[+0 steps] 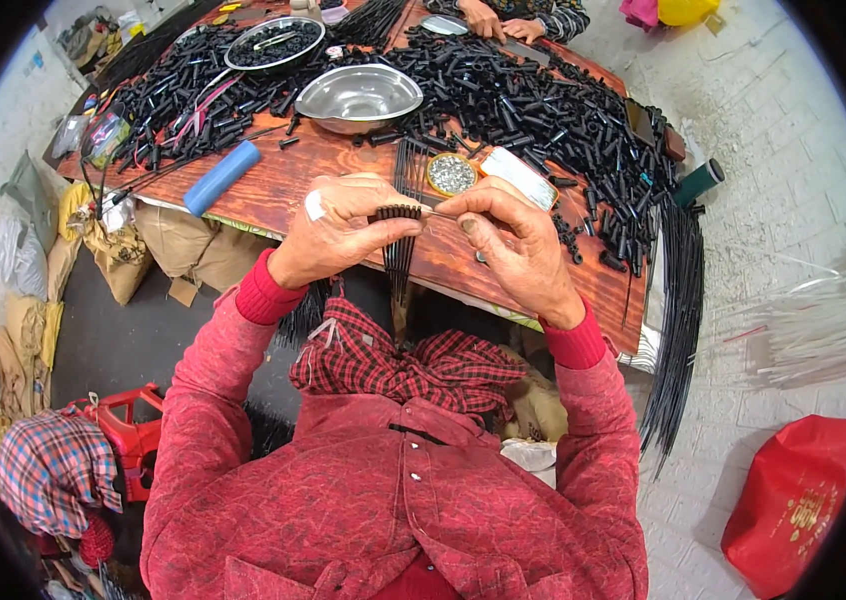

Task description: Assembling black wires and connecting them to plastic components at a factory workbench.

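Left hand (331, 232): one, with one white patch on its back. Grip closed, thumb below and fingers above, on one row of short, dark, upright pieces (399, 212); roughly eight, too small for a sure count. The row sits over the near edge of the bench (318, 165), a reddish wood-grained top.

Right hand (515, 238): one, fingertips just beside the row's right end. Grip narrow; cannot tell whether anything lies between thumb and finger.

One bundle of thin, straight black strips (411, 172) extends above and below the left hand, strips uncounted.

Near the hands: one round, yellow-rimmed tub of small silvery bits (452, 174), one white rectangular packet (519, 178) to its right. Farther left, one blue cylinder (222, 178).

Beyond: two shiny metal bowls, one nearer (359, 97), one farther (275, 46) holding black pieces. Around them, one large heap of black tubular pieces (533, 115), past counting.

Far side: two hands of one co-worker (503, 24).
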Motion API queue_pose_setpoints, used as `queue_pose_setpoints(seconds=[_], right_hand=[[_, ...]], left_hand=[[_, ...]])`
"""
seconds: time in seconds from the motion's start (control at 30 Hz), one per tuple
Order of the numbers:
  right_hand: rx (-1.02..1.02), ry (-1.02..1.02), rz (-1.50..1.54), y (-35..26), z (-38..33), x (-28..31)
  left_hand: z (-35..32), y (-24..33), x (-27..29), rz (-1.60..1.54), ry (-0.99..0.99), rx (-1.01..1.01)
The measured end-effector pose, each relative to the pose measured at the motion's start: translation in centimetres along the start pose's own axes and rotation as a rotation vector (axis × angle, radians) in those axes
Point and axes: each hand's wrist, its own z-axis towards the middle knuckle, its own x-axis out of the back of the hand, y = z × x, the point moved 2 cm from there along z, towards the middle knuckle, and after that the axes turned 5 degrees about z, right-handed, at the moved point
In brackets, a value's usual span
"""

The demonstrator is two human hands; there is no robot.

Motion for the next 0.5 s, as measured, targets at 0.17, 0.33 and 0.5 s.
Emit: queue_pose_setpoints(seconds=[0.17, 0.33, 0.5], right_hand=[[0.003, 0.006, 0.014, 0.2, -0.03, -0.02], [-0.013, 0.006, 0.029, 0.19, -0.03, -0.03], [0.077, 0.018, -0.085, -0.39, -0.07, 0.16]], left_hand=[[0.11, 0.28, -0.01, 0.013, -0.006, 0.011], [0.19, 0.04, -0.13, 0.019, -0.005, -0.028], [0.37, 0.15, -0.34, 0.001, -0.006, -0.029]])
